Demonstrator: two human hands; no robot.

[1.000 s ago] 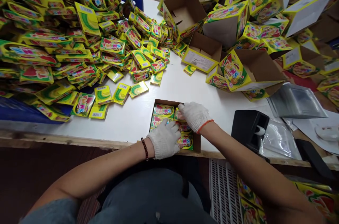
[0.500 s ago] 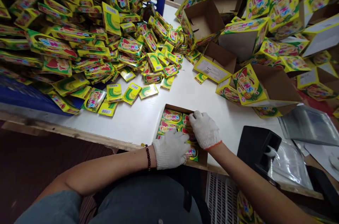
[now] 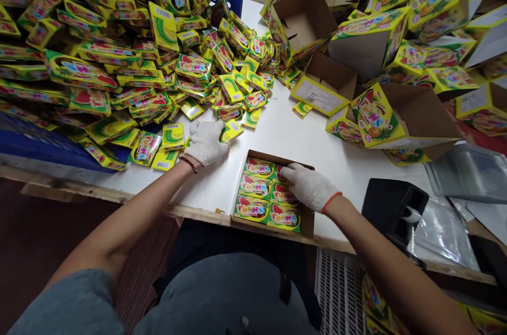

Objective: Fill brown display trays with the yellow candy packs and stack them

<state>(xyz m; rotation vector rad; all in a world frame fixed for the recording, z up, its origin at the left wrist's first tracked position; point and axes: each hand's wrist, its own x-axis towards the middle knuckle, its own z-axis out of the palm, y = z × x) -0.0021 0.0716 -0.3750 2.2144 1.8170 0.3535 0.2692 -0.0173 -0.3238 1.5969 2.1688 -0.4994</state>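
Observation:
My left hand (image 3: 208,143), in a white knitted glove, is over the loose small cartons at the front of the heap. Its fingers are curled down on a yellow-green carton that it mostly hides; another small yellow carton (image 3: 232,130) lies against its right side. In front of me is a shallow open cardboard box (image 3: 307,226) with small TWINS cartons (image 3: 252,208) lying flat in two columns. My gloved right hand (image 3: 311,186) reaches over the box's right wall, its bent fingers on a carton in the right column. The fingertips are partly hidden.
A large heap of small TWINS cartons (image 3: 99,55) fills the left, partly in a blue container (image 3: 59,142). Opened display boxes (image 3: 396,118) crowd the back right. A black holder (image 3: 392,213) and clear plastic sheets (image 3: 441,240) are at right; a white crate (image 3: 340,287) is below.
My left hand has gone from the box to the loose cartons at the upper left, uncovering the front cartons in the box. My right hand stays at the box's right side.

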